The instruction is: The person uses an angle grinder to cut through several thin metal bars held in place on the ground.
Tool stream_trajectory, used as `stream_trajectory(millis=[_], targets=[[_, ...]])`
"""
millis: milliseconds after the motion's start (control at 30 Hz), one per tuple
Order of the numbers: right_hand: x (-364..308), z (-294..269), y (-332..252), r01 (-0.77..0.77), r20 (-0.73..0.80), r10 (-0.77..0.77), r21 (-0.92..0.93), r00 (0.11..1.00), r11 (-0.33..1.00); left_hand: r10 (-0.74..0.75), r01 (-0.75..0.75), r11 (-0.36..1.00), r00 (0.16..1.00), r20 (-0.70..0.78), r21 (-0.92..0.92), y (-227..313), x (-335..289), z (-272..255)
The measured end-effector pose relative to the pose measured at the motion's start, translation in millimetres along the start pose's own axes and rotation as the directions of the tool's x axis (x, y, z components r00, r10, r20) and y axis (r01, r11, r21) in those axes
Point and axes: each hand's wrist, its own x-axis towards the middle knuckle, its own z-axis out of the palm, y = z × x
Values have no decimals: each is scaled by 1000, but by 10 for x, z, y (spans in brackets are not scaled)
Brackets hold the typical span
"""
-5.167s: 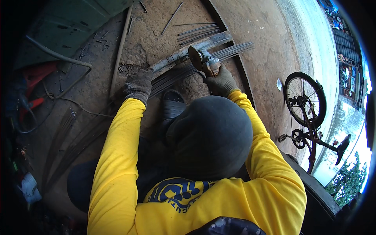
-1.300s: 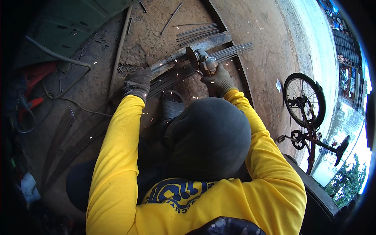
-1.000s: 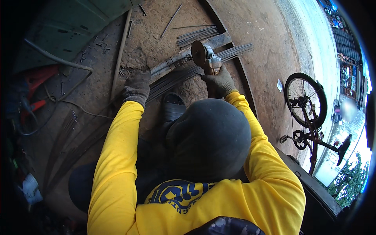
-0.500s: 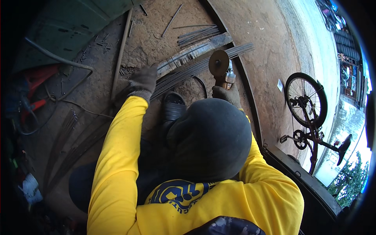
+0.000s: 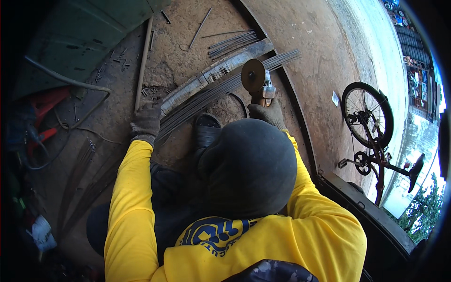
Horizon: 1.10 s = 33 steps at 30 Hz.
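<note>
My gloved right hand [image 5: 268, 114] is wrapped round the body of an angle grinder [image 5: 268, 92], whose brown disc [image 5: 253, 75] stands above a bundle of thin metal rods [image 5: 211, 96]. Whether the disc touches the rods cannot be made out. My gloved left hand [image 5: 146, 121] is low at the left, beside the near end of a pale, worn flat bar [image 5: 211, 74] and close to the lower end of a long pipe [image 5: 144, 66]. Its fingers are dark and partly hidden. The rods lie alongside the flat bar, running from lower left to upper right.
A dark metal rail [image 5: 296, 101] curves along the right side. Short rods [image 5: 232, 43] lie beyond the flat bar. At the left are a green metal panel [image 5: 80, 42], a cable [image 5: 70, 81] and red-handled gear [image 5: 47, 101]. A bicycle [image 5: 369, 122] is at the right.
My left hand has moved left and nearer to me, away from the middle of the flat bar. My right hand and the grinder have shifted slightly left.
</note>
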Motion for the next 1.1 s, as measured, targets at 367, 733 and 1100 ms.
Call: stream_trajectory(millis=[367,733,1100], targets=[[-78,4,-53,-43,-33,40,-104,999,994,72,-71,996,997,18,-61,303,344,-171],[-82,36,-24,-48,-11,47,-100,999,994,7,5,994,994,111,-106,663,711,-275],[-133,46,-90,-93,-42,88,-129,995,987,11,9,995,982,189,-102,868,954,-303]])
